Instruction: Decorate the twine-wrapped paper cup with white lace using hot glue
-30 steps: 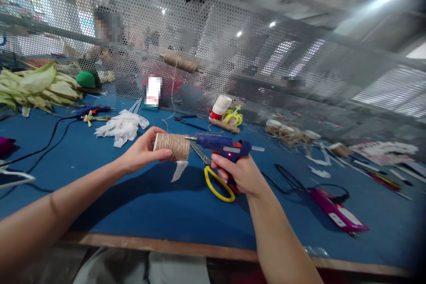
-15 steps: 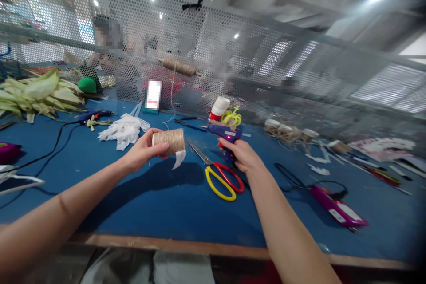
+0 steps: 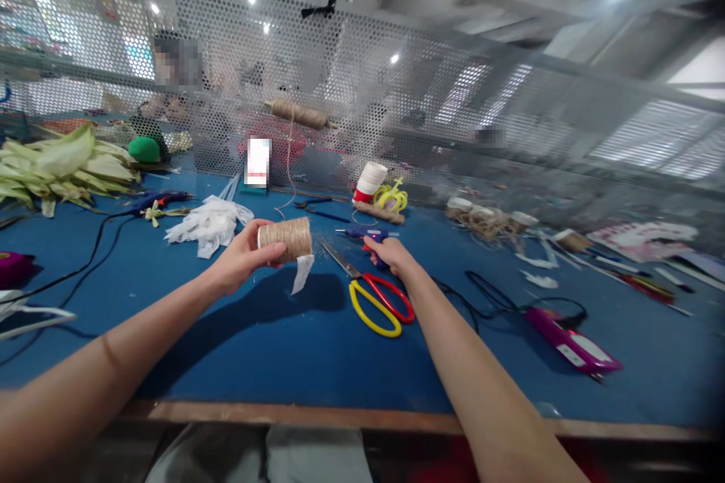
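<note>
My left hand (image 3: 253, 253) is closed around a twine-wrapped spool (image 3: 287, 239), held on its side above the blue table. A strip of white lace (image 3: 303, 273) hangs from the spool's right end. My right hand (image 3: 390, 253) grips a blue hot glue gun (image 3: 367, 232), its nozzle pointing left, low over or on the tabletop. Just in front of the gun lie scissors (image 3: 378, 306) with one yellow and one red handle, blades toward the spool. Left of the spool is a crumpled pile of white lace (image 3: 209, 223).
Corn husks (image 3: 68, 164) and a second glue gun (image 3: 161, 200) lie at left. Behind stand a phone (image 3: 258, 164), pliers (image 3: 314, 205) and a red-white thread roll (image 3: 371, 181). A purple device (image 3: 572, 343) with cords is at right. A perforated screen (image 3: 226, 75) rises behind; a person sits beyond.
My right hand has lowered the glue gun toward the tabletop and slightly left, uncovering a twine roll behind it. The left hand holds the spool nearly still.
</note>
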Demonstrator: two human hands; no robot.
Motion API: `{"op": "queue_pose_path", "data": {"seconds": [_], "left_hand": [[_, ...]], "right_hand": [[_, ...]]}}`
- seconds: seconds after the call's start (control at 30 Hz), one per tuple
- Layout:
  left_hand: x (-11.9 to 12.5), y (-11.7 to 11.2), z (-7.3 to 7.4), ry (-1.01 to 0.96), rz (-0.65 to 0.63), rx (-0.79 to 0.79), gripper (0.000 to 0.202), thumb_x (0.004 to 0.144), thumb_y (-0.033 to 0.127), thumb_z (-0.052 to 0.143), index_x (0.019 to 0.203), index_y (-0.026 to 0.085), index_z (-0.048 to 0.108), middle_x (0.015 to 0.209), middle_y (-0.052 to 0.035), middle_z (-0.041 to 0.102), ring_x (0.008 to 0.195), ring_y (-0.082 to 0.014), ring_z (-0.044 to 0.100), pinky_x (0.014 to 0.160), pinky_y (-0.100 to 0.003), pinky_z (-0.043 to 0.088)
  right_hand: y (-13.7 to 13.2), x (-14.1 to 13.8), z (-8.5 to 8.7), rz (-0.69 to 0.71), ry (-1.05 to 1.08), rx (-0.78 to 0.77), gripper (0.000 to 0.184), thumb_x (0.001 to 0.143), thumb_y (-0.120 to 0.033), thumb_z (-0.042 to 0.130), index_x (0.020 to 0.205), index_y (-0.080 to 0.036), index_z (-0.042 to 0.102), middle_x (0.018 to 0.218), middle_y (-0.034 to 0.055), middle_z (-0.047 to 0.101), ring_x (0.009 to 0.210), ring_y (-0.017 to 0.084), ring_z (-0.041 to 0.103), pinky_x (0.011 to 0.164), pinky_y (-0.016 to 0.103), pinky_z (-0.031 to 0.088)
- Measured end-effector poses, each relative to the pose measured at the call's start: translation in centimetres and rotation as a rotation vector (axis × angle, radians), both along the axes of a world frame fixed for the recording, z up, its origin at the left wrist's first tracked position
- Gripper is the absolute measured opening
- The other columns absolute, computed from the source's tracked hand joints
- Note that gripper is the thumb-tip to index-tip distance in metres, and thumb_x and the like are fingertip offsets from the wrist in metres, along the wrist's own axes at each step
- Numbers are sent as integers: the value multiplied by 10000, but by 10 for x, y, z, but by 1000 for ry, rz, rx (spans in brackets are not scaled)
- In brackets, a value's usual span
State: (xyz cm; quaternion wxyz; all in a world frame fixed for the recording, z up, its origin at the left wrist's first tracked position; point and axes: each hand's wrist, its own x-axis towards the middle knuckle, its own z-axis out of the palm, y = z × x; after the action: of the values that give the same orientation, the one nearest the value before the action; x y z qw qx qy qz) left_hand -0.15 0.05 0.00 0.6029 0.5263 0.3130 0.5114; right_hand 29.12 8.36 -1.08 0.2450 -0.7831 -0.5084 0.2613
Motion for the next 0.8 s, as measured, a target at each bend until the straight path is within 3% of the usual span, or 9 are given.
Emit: {"op": "queue_pose_path", "data": {"seconds": [0.07,0.17,0.23,0.3,0.4,0.47,0.5,0.63,0.8], "left_hand": [[0,1,-1,-9,-12,-4,443,652,338,689,965,174,422,886,-30,541,737,-128,572,625,-265,477],[-1,2,-3,-35,-39,-19,413,682,350,666,962,166,425,859,-33,563,688,-123,590,617,-265,475],[-1,3,-3,-60,-60,-35,396,693,355,657,954,164,428,840,-35,579,671,-129,602,616,-271,476],[-1,3,-2,-85,-76,-55,388,690,361,659,941,167,436,827,-38,594,672,-137,612,610,-271,477],[0,1,0,-115,-90,-91,400,676,378,667,950,176,457,825,-35,614,665,-137,616,601,-268,479],[1,0,1,-135,-99,-111,417,674,386,666,981,177,476,849,-41,624,683,-139,619,609,-270,484],[1,-1,2,-146,-107,-120,424,677,389,663,999,177,484,867,-46,628,700,-143,621,618,-273,486],[2,-4,3,-163,-159,-155,425,710,394,629,1047,165,507,936,-82,635,753,-166,627,643,-286,491],[3,-4,2,-176,-199,-177,437,737,391,601,1092,154,508,919,-104,647,724,-175,633,618,-288,497]], "right_hand": [[1,-2,2,4,-106,16,299,840,-325,506,1030,-102,563,1050,105,580,938,213,570,792,386,463],[-4,-10,10,7,-258,69,328,797,-331,544,886,-27,628,1024,226,592,1052,334,514,861,437,395],[-14,-19,20,42,-329,136,303,773,-289,564,927,-35,625,1111,261,545,1132,363,437,903,483,340],[-29,-32,30,167,-351,225,272,764,-268,567,968,-97,624,1167,207,528,1162,313,417,945,455,317],[-58,-57,45,458,-291,349,220,761,-208,547,969,-227,618,1133,40,571,1076,156,502,935,289,372],[-75,-73,49,815,-147,596,254,738,-154,536,983,-194,594,1105,60,574,1055,158,514,938,317,382],[-82,-79,50,898,-117,691,262,721,-142,540,974,-192,588,1089,66,576,1064,168,505,944,342,380],[-93,-96,44,993,-134,922,247,678,-107,554,910,-189,571,1019,89,588,1064,208,481,923,406,394],[-91,-100,37,1004,-133,964,126,706,-105,542,795,-194,545,893,72,609,1027,220,473,882,417,414]]}}
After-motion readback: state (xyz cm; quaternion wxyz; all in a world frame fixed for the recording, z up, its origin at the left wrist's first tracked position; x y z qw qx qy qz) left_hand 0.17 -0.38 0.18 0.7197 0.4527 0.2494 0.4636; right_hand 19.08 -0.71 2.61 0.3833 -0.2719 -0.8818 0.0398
